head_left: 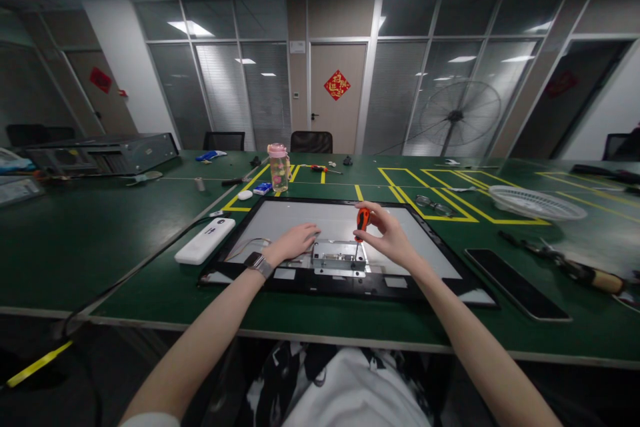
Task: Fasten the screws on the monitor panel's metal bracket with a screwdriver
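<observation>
My right hand (386, 232) is closed around the red-and-black handle of a screwdriver (363, 221), held upright. Its shaft points down at the right part of a metal bracket (340, 259); whether the tip sits in a screw is too small to tell. The bracket lies near the front edge of a flat display panel (280, 220) with a black frame and a pale grey back. My left hand (295, 241), with a watch on the wrist, rests flat just left of the bracket, fingers stretched out. Thin wires (245, 247) run across the panel left of it.
Left of the panel lie a white power bank (206, 241) and a black cable. Behind stand a pink-lidded bottle (279, 170) and another screwdriver (325, 169). To the right are a phone (515, 283), glasses (435, 205) and a white basket (537, 203). A computer case (110, 155) sits far left.
</observation>
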Demonstrator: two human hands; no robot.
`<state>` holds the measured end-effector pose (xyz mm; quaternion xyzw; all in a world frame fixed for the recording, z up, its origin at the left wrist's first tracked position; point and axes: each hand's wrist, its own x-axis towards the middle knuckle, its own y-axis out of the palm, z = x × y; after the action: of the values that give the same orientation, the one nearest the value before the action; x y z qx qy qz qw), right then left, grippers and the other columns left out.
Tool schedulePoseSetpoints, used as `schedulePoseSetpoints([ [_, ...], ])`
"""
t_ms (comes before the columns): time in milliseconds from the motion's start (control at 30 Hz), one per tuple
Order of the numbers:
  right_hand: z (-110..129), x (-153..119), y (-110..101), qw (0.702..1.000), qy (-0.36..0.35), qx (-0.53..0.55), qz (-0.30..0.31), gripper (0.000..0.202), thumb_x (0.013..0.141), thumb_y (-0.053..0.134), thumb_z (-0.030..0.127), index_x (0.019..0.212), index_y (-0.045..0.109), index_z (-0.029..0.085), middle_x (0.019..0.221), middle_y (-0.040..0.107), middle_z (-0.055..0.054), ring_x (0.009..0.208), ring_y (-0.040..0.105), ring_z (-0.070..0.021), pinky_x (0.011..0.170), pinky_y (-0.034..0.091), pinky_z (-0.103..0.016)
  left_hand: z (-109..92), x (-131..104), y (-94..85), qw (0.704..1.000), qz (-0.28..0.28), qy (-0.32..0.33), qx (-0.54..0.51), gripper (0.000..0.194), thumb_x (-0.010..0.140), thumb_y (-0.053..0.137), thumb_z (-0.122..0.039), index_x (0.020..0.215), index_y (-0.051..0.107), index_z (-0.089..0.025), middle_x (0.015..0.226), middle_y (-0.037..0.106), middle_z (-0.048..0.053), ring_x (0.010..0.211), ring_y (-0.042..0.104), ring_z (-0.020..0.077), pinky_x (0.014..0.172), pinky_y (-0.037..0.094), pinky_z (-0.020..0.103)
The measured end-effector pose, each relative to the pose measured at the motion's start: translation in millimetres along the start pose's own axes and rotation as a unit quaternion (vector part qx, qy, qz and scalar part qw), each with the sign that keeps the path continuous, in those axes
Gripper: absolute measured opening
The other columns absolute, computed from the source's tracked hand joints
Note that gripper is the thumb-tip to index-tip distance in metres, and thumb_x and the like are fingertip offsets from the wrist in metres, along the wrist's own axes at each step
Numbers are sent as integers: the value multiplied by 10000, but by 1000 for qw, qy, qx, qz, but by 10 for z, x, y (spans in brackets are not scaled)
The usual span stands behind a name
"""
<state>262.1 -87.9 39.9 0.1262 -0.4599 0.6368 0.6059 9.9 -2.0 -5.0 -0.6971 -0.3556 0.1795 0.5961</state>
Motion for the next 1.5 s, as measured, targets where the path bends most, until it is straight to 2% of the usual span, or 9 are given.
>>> schedulePoseSetpoints([
  [300,61,0,-2,989,30,132,60,485,831,577,197,1291,444,275,1024,578,-54,815,641,-167,806,546,-394,-12,3,-6,1000,0,-1,4,369,962,384,-240,1296,519,-164,1396,486,98,1285,449,206,1094,311,315],
  [467,17,0,-7,996,22,74,37,474,824,613,217,1269,471,292,1091,567,-61,941,604,-197,892,505,-411,7,7,5,1000,2,-1,3,377,967,372,-257,1308,508,-170,1410,471,94,1297,435,208,1099,303,327],
  [567,-10,14,-13,998,32,50,11,453,802,657,251,1229,513,291,1041,565,-44,884,587,-186,872,510,-392,13,5,8,1000,3,-2,4,382,971,366,-269,1316,502,-176,1417,463,90,1299,432,207,1097,303,325],
  [733,-14,20,-18,993,45,105,17,537,792,656,234,1287,453,283,989,575,-36,857,597,-179,857,516,-395,18,6,13,1000,0,-2,6,378,972,365,-269,1309,508,-175,1409,472,92,1291,441,205,1089,311,317],
  [867,19,10,-24,990,40,129,33,457,813,604,220,1245,461,264,1025,587,-55,883,615,-186,850,523,-407,37,12,27,1000,0,-2,6,375,969,367,-261,1306,512,-182,1411,470,90,1294,438,205,1088,312,318],
  [1033,33,12,-26,995,33,93,22,393,821,620,255,1196,506,267,992,569,-42,902,584,-187,885,505,-400,37,10,27,1000,1,1,1,385,971,365,-269,1319,500,-177,1418,462,90,1301,429,207,1094,307,327],
  [1233,-30,18,-18,995,41,95,15,477,787,679,256,1224,490,277,883,561,-8,806,579,-165,847,516,-382,26,7,26,1000,-5,2,2,378,972,363,-266,1305,514,-170,1398,483,90,1278,456,204,1086,319,314],
  [1400,2,15,-34,990,40,129,32,496,797,644,221,1248,444,271,981,620,-49,925,617,-203,864,515,-421,38,4,32,1000,-10,1,-5,377,972,363,-274,1303,517,-176,1407,475,88,1287,449,203,1091,313,315],
  [1500,45,14,-42,985,46,157,49,431,820,599,220,1223,453,260,1041,616,-70,862,646,-193,812,540,-421,30,0,19,1000,-4,-1,-5,381,973,358,-278,1307,513,-182,1408,473,87,1285,449,207,1087,317,322],
])
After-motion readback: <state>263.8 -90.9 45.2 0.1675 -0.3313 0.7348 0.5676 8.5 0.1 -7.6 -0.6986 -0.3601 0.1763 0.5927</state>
